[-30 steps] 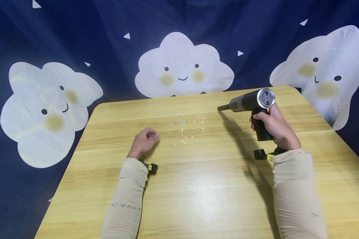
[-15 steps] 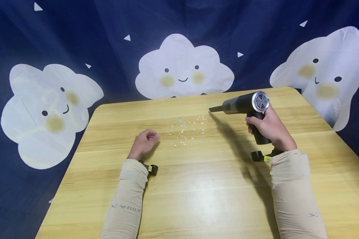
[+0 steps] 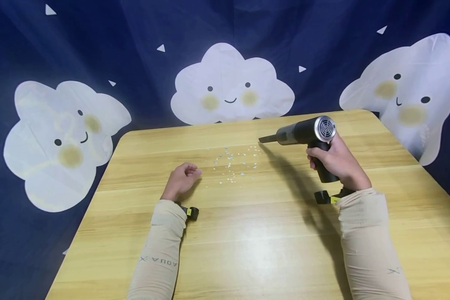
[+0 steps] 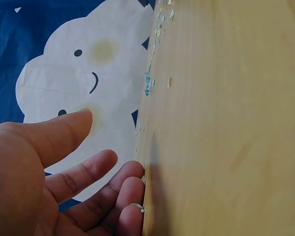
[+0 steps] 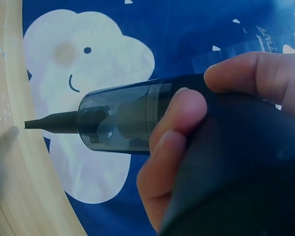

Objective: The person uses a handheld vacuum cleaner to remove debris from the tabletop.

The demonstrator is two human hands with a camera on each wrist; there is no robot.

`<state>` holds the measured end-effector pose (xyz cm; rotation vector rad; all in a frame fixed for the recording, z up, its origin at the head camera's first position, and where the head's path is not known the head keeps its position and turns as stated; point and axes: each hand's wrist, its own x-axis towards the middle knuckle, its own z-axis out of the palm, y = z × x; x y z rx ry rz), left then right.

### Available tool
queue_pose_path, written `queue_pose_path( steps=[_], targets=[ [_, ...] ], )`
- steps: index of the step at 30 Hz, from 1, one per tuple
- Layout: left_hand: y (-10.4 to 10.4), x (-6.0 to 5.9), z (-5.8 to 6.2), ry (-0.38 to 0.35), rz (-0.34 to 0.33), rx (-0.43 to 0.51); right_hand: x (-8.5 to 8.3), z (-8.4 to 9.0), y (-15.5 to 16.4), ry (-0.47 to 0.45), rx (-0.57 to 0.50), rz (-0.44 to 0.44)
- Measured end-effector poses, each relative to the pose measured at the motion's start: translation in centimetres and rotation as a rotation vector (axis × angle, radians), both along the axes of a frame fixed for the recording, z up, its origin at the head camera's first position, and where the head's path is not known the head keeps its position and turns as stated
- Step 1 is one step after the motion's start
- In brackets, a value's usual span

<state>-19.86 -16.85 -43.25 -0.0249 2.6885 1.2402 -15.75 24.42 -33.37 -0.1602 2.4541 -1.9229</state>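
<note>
Right hand point(image 3: 337, 162) wraps its fingers round the black handle of a handheld vacuum point(image 3: 305, 132), held clear above the wooden table point(image 3: 247, 233) at about 2 o'clock from table centre; thumb and fingers curl tight on the grip, seen close in the right wrist view point(image 5: 187, 128). Vacuum's narrow nozzle point(image 3: 267, 139) points toward 9 o'clock, its tip just beside the scatter of small paper scraps point(image 3: 234, 160), w/ the round rear vent facing the camera. Scraps lie on the tabletop btwn the two hands, at approx. 12 o'clock from centre. Left hand point(image 3: 181, 180) rests on the table at 10 o'clock, fingers loosely curled and holding nothing, fingertips point(image 4: 132, 184) touching the wood near the scraps. Blue backdrop w/ smiling white clouds point(image 3: 230, 85) hangs behind the table.
</note>
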Motion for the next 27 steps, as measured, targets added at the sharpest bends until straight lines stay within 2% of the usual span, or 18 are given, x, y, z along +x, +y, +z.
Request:
queue_pose_path(
  steps=[18,27],
  targets=[
    [0.05,-0.14,0.25,0.012,-0.011,-0.017,-0.15,-0.02,-0.62,-0.006,-0.018,0.038],
    [0.0,-0.15,0.02,0.019,-0.018,-0.023,-0.16,-0.15,-0.64,-0.019,0.009,0.038]
  ],
)
